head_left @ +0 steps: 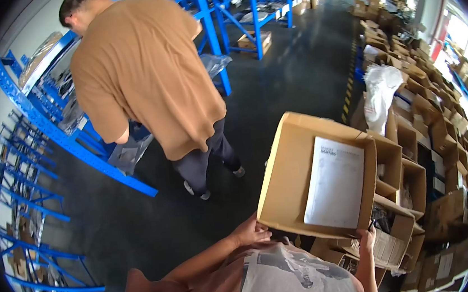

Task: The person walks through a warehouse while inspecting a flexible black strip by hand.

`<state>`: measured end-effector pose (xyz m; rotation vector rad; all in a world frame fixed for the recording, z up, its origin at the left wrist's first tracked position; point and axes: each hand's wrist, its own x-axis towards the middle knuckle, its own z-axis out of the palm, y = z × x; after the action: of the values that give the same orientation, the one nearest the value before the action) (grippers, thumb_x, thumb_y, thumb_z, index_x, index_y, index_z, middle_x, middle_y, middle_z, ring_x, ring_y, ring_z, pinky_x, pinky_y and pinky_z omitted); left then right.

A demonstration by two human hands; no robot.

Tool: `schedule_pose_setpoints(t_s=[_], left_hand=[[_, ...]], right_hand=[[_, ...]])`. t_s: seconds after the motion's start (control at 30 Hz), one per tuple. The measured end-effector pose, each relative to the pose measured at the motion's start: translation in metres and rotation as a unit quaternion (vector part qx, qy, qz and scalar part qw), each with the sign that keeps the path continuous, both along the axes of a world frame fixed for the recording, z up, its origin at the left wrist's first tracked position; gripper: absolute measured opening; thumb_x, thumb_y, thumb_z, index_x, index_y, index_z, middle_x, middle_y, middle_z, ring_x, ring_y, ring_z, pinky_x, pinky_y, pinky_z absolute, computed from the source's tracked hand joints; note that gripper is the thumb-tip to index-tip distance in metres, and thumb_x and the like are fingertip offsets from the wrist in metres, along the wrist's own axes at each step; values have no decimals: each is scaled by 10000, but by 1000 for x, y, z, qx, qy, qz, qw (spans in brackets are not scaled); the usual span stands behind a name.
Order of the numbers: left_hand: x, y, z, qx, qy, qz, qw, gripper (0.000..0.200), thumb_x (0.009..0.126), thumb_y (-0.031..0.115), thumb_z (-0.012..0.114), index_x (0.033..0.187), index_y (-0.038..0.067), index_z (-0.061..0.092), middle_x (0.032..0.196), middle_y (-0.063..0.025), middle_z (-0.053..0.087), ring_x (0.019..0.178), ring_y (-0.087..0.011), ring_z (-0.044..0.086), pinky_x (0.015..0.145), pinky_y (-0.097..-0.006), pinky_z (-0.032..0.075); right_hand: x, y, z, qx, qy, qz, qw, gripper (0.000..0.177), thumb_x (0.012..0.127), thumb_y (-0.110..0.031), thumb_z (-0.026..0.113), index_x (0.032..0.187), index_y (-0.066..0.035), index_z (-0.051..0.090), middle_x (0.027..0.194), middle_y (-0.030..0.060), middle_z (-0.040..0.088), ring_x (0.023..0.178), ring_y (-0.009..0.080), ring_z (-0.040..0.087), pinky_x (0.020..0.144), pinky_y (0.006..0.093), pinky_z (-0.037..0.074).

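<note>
An open, shallow cardboard box (282, 181) is held up in front of my body, tilted so its inside shows. Printed white paper (334, 181) lies flat on the bottom of it. My left hand (251, 231) grips the box at its near left corner, fingers closed on the edge. At the near right corner, my right hand (367, 239) has its fingers closed on the rim. Parts of the fingers of both hands are hidden by the cardboard.
A person in a brown shirt (148, 70) stands ahead on the left, facing a blue shelf rack (76, 141). Many open cardboard boxes (432, 93) line the right side, with a white plastic bag (380, 95) on them. Yellow-black tape (350, 87) marks the floor.
</note>
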<state>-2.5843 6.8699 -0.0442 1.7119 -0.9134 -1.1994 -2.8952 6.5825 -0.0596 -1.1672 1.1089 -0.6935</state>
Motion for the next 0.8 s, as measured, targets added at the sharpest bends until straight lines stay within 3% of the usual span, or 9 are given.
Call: schedule_pose_setpoints(t_s=[0.07,0.1,0.2,0.23,0.43,0.53,0.6,0.67,0.8], left_hand=[[0,-19,2,-82,89,101,988,779,785,106,680,1376,74,173,1217,-113,440,931,-179,564,826,-324,483],[2,-24,1,-110,143,112,977,771,809,92,651,1387,78,141,1245,-114,416,990,-191,545,843,-321,475],[8,-57,8,-177,170,171,954,722,837,83,613,1387,75,145,1263,-112,404,1073,-195,502,874,-325,456],[13,-68,2,-130,176,203,955,708,856,121,597,1387,63,133,1269,-105,401,1150,-200,441,928,-341,412],[83,-160,-16,-87,236,275,928,621,896,393,509,1346,29,285,1256,-97,452,1156,-198,431,961,-326,353],[132,-250,-25,-125,229,245,934,625,891,444,484,1322,16,340,1249,-99,470,1140,-192,443,943,-310,361],[169,-316,-3,-119,279,205,931,621,880,424,516,1338,46,333,1240,-89,479,1133,-189,446,925,-332,378],[206,-369,21,-59,244,178,951,616,873,410,524,1368,125,293,1239,-80,476,1108,-182,474,859,-336,442],[259,-433,45,-45,245,181,951,591,856,349,581,1333,115,321,1207,-84,491,1002,-193,554,761,-317,512]], right_hand=[[16,-35,-21,-25,-31,24,999,264,633,60,492,861,-45,573,763,-7,560,678,109,506,623,246,402],[22,-52,-33,-15,-33,41,998,276,630,51,492,879,-35,578,780,-1,570,708,113,514,657,241,401],[57,-82,-40,-11,-4,55,998,260,627,31,495,863,-40,579,750,-32,535,685,99,485,630,229,380],[67,-94,-45,5,-1,62,998,241,624,29,495,838,-42,577,736,-38,527,666,92,471,613,231,373],[124,-154,-40,-37,6,56,998,179,628,33,499,769,-69,540,695,-52,483,640,74,435,588,221,354],[142,-217,-42,-64,15,33,997,156,625,19,498,738,-87,519,677,-56,453,615,71,402,558,212,325],[162,-267,-30,-40,62,0,997,144,626,5,504,737,-85,523,675,-57,451,616,71,402,557,213,324],[198,-297,4,-53,66,-36,996,132,633,-9,507,739,-84,532,672,-57,449,616,71,400,556,220,324],[241,-357,4,-146,11,-53,988,176,681,8,506,813,-89,570,644,-73,445,564,42,368,508,212,281]])
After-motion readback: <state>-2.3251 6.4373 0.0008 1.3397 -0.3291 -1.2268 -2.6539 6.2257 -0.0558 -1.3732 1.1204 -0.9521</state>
